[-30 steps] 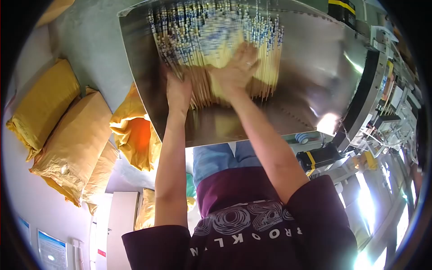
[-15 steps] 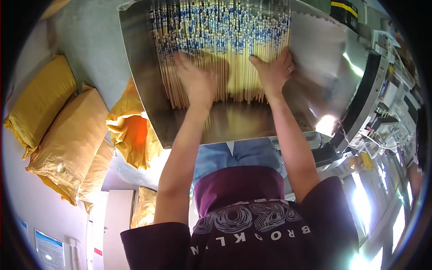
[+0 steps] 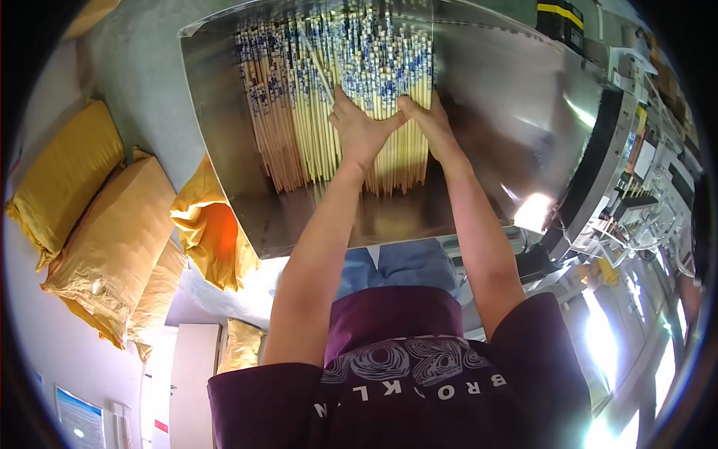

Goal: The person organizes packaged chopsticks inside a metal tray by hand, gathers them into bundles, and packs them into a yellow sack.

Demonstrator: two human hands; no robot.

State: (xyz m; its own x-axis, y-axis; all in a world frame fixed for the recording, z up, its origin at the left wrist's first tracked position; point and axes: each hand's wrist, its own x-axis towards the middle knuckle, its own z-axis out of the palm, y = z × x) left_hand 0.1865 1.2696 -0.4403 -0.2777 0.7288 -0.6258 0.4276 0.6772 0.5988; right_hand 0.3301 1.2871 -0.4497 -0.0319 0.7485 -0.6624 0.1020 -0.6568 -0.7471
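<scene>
Many pale wooden chopsticks (image 3: 288, 142) with blue-and-white patterned ends lie side by side in a shiny metal tray (image 3: 493, 172). My left hand (image 3: 363, 135) and my right hand (image 3: 434, 127) press around the right-hand part of the chopsticks from either side, with the thumbs almost meeting on top. Some fingertips are hidden among the sticks. One chopstick lies slanted across the others beside my left fingers. A gap below my left hand parts the gripped bundle from the chopsticks on the left.
Several stuffed yellow sacks (image 3: 112, 239) lean at the left, with an open yellow sack (image 3: 206, 224) near the tray's left edge. A black box with a yellow stripe (image 3: 561, 21) stands at the upper right. Machine parts and cables (image 3: 636, 217) fill the right side.
My hands have come closer together, the left moving right and the right moving left. The chopsticks' right edge has shifted left, and a gap has opened in the row.
</scene>
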